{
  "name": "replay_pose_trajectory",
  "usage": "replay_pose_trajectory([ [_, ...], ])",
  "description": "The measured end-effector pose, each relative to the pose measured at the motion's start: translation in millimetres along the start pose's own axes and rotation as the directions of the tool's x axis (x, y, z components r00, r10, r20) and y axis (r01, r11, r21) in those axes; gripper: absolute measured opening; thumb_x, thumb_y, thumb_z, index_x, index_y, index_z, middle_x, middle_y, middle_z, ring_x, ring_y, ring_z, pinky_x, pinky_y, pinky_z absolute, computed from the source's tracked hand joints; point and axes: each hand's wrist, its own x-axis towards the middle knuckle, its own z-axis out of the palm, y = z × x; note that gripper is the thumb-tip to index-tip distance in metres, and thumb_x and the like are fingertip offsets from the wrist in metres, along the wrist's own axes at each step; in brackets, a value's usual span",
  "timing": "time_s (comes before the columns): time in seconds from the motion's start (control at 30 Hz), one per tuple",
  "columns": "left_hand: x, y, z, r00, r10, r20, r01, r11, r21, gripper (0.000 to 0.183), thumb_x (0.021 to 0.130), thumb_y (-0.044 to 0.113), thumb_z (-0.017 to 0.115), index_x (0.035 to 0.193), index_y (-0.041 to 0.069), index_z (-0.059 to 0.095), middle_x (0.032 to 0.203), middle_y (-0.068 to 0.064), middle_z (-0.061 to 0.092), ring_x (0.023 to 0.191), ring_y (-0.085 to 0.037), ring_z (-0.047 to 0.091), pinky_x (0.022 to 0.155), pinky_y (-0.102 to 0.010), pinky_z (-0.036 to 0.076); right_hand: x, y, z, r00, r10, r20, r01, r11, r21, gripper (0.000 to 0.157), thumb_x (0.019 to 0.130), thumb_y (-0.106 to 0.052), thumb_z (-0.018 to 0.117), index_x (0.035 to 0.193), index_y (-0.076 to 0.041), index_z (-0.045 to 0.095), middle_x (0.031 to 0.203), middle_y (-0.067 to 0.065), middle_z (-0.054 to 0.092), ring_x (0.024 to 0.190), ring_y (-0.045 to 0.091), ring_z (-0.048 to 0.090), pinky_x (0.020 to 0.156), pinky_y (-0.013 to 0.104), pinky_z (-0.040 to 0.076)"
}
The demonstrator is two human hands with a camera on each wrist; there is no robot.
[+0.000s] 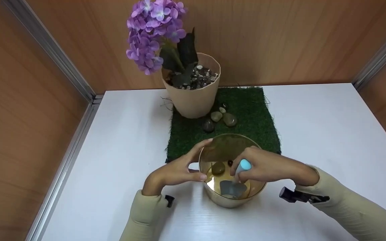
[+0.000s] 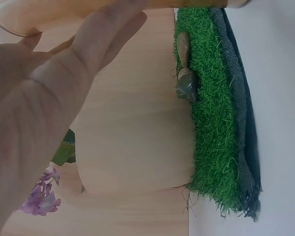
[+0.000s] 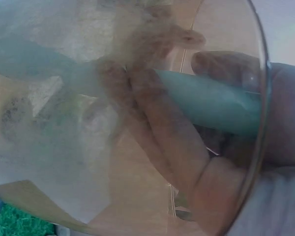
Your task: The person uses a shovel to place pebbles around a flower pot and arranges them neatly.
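An amber see-through glass bowl [image 1: 224, 203] stands at the front edge of a grass mat. My left hand [image 1: 179, 170] holds its left side, thumb at the near rim and fingers spread along the far side. My right hand [image 1: 263, 164] reaches over the rim and grips the light blue handle [image 1: 245, 164] of a small shovel. Its grey blade [image 1: 231, 189] points down inside the bowl. Beside it in the bowl show a brown stone [image 1: 218, 168] and a small dark round piece [image 1: 230, 163]. In the right wrist view, curled fingers [image 3: 172, 132] wrap the handle, seen through the glass.
Behind the bowl lies the green grass mat [image 1: 253, 117], bearing several smooth stones [image 1: 230, 119]. A beige pot [image 1: 193, 100] with purple flowers [image 1: 152, 33] and pebbly soil stands at its back left. Wood panels [image 1: 280, 40] enclose the white table [image 1: 313, 134].
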Motion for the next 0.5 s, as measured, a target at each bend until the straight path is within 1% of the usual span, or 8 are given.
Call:
replay_pose_trajectory([
  [0.17, 1.3, 0.6, -0.4, 1.000, -0.007, -0.002, 0.007, 1.000, -0.005, 0.091, 0.077, 0.057, 0.066, 0.146, 0.045, 0.007, 0.148, 0.009, 0.027, 0.131, -0.025, 0.035, 0.092, -0.054, 0.039, 0.0, 0.7, -1.5, 1.000, 0.015, -0.014, -0.015, 1.000, 0.013, 0.019, 0.083, -0.007, 0.060, 0.095, -0.015, 0.072, 0.080, -0.001, 0.070, 0.061, 0.020, 0.066, 0.045, 0.024, 0.045],
  [0.27, 2.0, 0.4, -1.0, 1.000, 0.010, -0.004, -0.010, 1.000, 0.002, 0.091, 0.077, 0.058, 0.066, 0.146, 0.044, 0.007, 0.147, 0.006, 0.030, 0.130, -0.025, 0.036, 0.092, -0.056, 0.037, 0.2, 0.6, -1.5, 1.000, 0.011, -0.028, -0.011, 1.000, 0.013, 0.019, 0.083, -0.006, 0.059, 0.094, -0.014, 0.072, 0.080, -0.001, 0.070, 0.064, 0.018, 0.067, 0.048, 0.026, 0.048],
  [0.37, 1.8, -0.3, -1.0, 1.000, 0.019, -0.007, -0.019, 1.000, 0.009, 0.091, 0.078, 0.058, 0.065, 0.146, 0.042, 0.007, 0.146, 0.005, 0.031, 0.130, -0.024, 0.037, 0.094, -0.058, 0.035, 0.7, 0.1, -0.9, 1.000, 0.008, -0.022, -0.008, 1.000, 0.013, 0.019, 0.083, -0.006, 0.059, 0.094, -0.012, 0.072, 0.081, 0.001, 0.070, 0.070, 0.016, 0.067, 0.054, 0.028, 0.052],
  [0.5, 0.3, -0.9, -0.3, 1.000, 0.011, -0.012, -0.011, 1.000, 0.018, 0.090, 0.078, 0.058, 0.065, 0.146, 0.043, 0.008, 0.147, 0.007, 0.030, 0.129, -0.024, 0.037, 0.093, -0.058, 0.035, 1.2, -0.2, 0.1, 1.000, 0.021, -0.013, -0.021, 1.000, 0.002, 0.019, 0.082, -0.006, 0.059, 0.094, -0.013, 0.073, 0.082, 0.001, 0.070, 0.068, 0.013, 0.066, 0.054, 0.029, 0.051],
])
